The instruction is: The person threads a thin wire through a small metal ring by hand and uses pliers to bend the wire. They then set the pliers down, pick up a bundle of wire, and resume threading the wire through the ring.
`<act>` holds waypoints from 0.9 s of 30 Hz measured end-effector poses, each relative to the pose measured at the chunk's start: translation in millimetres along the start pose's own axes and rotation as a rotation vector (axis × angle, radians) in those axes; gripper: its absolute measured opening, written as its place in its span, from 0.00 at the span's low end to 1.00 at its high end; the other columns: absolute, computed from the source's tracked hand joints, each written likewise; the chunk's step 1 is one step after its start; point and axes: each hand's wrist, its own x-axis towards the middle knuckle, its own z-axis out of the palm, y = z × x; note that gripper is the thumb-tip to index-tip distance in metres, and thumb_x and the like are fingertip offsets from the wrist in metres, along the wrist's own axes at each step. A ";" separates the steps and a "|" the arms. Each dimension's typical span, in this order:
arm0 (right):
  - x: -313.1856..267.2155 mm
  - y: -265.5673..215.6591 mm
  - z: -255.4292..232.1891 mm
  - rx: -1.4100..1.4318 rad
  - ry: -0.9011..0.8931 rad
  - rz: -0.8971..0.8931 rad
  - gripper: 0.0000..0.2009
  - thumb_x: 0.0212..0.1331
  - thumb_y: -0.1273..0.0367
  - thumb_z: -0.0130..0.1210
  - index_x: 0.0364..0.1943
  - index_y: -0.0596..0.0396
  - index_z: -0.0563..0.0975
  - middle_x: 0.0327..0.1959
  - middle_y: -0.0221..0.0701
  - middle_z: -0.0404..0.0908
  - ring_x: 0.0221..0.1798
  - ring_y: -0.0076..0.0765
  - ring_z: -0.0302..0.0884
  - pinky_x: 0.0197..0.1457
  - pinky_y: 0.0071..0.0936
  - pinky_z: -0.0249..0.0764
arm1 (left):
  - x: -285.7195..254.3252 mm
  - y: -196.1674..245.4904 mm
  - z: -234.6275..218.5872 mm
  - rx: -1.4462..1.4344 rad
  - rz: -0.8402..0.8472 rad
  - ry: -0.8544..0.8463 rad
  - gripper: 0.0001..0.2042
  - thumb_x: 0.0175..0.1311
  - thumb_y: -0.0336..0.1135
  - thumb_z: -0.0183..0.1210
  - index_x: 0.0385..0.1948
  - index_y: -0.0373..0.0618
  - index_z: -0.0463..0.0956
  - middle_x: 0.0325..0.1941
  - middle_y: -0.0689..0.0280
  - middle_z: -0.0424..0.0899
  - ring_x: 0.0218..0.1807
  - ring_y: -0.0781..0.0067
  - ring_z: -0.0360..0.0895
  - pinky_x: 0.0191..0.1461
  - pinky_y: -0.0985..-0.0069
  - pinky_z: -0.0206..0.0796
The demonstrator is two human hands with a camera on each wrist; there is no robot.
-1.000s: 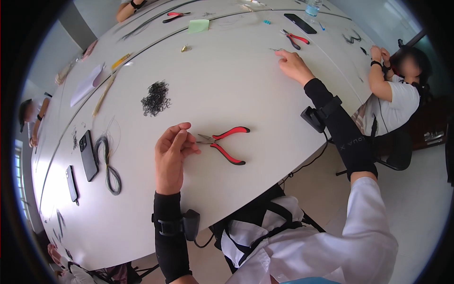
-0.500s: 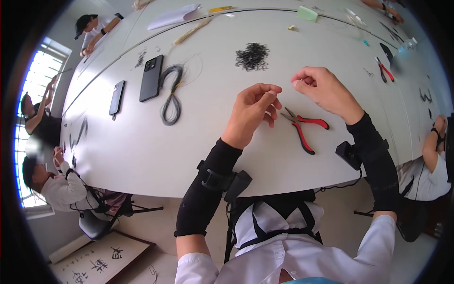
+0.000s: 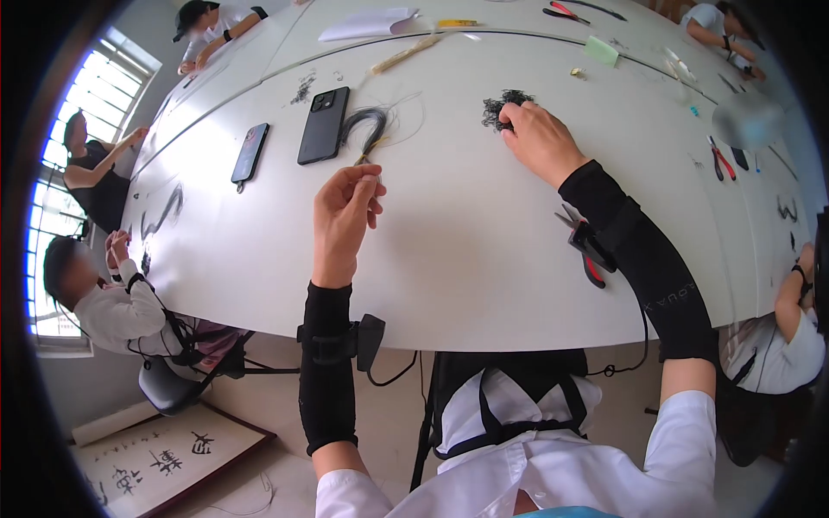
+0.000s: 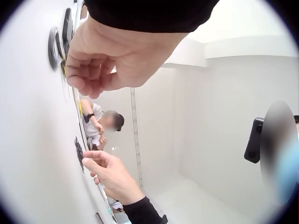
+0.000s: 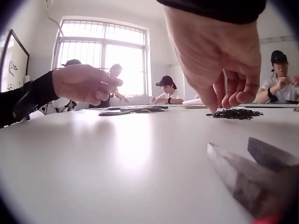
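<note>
A pile of small black curled pieces [image 3: 494, 112] lies on the white table, and my right hand [image 3: 544, 145] reaches down to it, thumb and fingertips at its edge. Bent and slightly apart, the right fingers [image 5: 236, 88] meet the near side of the pile [image 5: 240, 113] in the right wrist view. My left hand [image 3: 344, 226] is raised above the table with thumb against curled fingers; a tiny pale thin piece [image 5: 103, 82] shows at its fingertips. Under the right forearm lie red-handled pliers [image 3: 594, 272], partly hidden, their jaws apart.
A large dark phone [image 3: 324, 125] and a coil of grey strands [image 3: 367, 129] lie beyond my left hand, with another phone [image 3: 250, 154] farther left. Green paper [image 3: 602, 51] and a second pair of pliers [image 3: 721, 160] are on the right. Several people sit around the table.
The right hand has moved from the far right past my left hand to the black pile. The left hand has shifted left, away from the pliers. The head view has turned left.
</note>
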 end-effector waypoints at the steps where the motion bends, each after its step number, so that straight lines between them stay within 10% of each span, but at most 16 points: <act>1: 2.1 1.9 1.4 0.011 -0.007 -0.002 0.07 0.62 0.70 0.59 0.41 0.58 0.77 0.38 0.42 0.81 0.45 0.52 0.81 0.51 0.44 0.77 | 1.3 -4.9 -4.8 0.043 0.022 0.019 0.12 0.74 0.34 0.56 0.49 0.36 0.80 0.34 0.68 0.81 0.30 0.84 0.74 0.32 0.85 0.65; 12: 9.9 10.7 3.8 0.213 0.025 0.077 0.08 0.63 0.69 0.54 0.33 0.59 0.80 0.32 0.44 0.85 0.37 0.51 0.84 0.43 0.43 0.79 | 4.9 -8.0 2.2 0.046 -0.025 -0.087 0.12 0.74 0.35 0.56 0.48 0.35 0.79 0.32 0.68 0.80 0.28 0.85 0.72 0.30 0.85 0.63; 19: 7.0 4.5 -25.7 0.791 -0.186 0.356 0.12 0.72 0.62 0.54 0.42 0.58 0.78 0.35 0.25 0.82 0.31 0.16 0.73 0.33 0.19 0.71 | 8.3 -17.3 45.9 0.034 -0.036 -0.208 0.11 0.74 0.32 0.53 0.46 0.35 0.79 0.32 0.69 0.80 0.28 0.86 0.73 0.31 0.84 0.65; 27: -16.6 -59.1 -36.2 0.986 -0.464 0.438 0.13 0.70 0.59 0.57 0.30 0.50 0.77 0.27 0.18 0.71 0.28 0.14 0.65 0.30 0.17 0.64 | 4.6 -14.3 87.0 -0.045 0.204 -0.079 0.11 0.71 0.29 0.59 0.48 0.30 0.78 0.36 0.62 0.84 0.37 0.76 0.83 0.36 0.78 0.80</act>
